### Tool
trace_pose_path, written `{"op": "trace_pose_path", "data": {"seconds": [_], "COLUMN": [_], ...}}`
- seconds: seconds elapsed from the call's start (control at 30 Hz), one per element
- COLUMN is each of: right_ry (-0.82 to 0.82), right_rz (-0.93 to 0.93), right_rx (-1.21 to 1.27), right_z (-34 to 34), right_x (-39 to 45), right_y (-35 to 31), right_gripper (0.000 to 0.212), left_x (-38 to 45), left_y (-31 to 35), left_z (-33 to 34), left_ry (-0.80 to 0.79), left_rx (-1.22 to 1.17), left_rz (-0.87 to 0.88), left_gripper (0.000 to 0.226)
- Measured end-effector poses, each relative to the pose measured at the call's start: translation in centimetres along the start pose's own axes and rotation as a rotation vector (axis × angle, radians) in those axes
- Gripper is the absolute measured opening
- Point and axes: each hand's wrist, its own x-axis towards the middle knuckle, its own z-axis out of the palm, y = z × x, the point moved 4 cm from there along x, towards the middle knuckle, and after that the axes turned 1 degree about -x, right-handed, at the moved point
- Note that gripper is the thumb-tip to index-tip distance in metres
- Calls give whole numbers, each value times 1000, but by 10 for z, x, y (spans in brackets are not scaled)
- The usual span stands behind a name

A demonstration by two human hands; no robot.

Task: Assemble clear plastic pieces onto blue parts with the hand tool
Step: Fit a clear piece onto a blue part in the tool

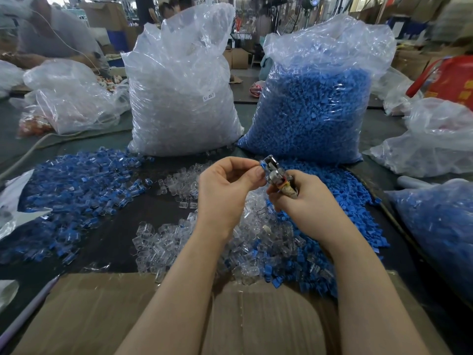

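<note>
Head view looks down on two bare forearms raised over a dark table (122,234). The left hand (225,190) has its fingers curled, and thumb and forefinger pinch a small blue part (262,164) at their tips. That part sits at the far end of the hand tool (275,172), against its metal head, so the part lies just beyond and right of the left fingertips, between the two hands. The right hand (304,201) is wrapped round the tool's handle, which is bound in pale tape; the metal head sticks out up and to the left from the fist. Whether a clear piece is already on the blue part cannot be told.

Below the hands, loose clear pieces (179,239) spread across the middle of the table. To their right lies a heap of loose blue parts (345,185), running from the far bag down toward the near edge. On the left lies a wide pile of assembled pieces (76,185), blue with clear shells.

At the far side stand two tall plastic bags: the left bag (179,98) is full of clear pieces and bears a small white label, the right bag (314,108) is full of blue parts. Another bag of blue parts (440,231) lies at the right edge. Crumpled clear bags sit far left and far right. A flat sheet of cardboard (102,316) covers the near edge under the forearms.
</note>
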Motion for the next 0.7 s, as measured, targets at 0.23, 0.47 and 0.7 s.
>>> {"op": "trace_pose_path", "data": {"seconds": [0.23, 0.47, 0.7], "right_ry": [23, 26, 50], "right_rz": [-10, -23, -47], "right_rx": [-66, -112, -188], "right_z": [2, 2, 4], "right_x": [0, -1, 1], "right_y": [0, -2, -1], "right_gripper": [11, 10, 10], "left_x": [0, 0, 2], "left_y": [0, -1, 0], "left_z": [-2, -2, -10], "left_ry": [-3, 4, 16], "left_rx": [-25, -38, -11], "left_rz": [-23, -42, -99], "left_gripper": [8, 9, 10]}}
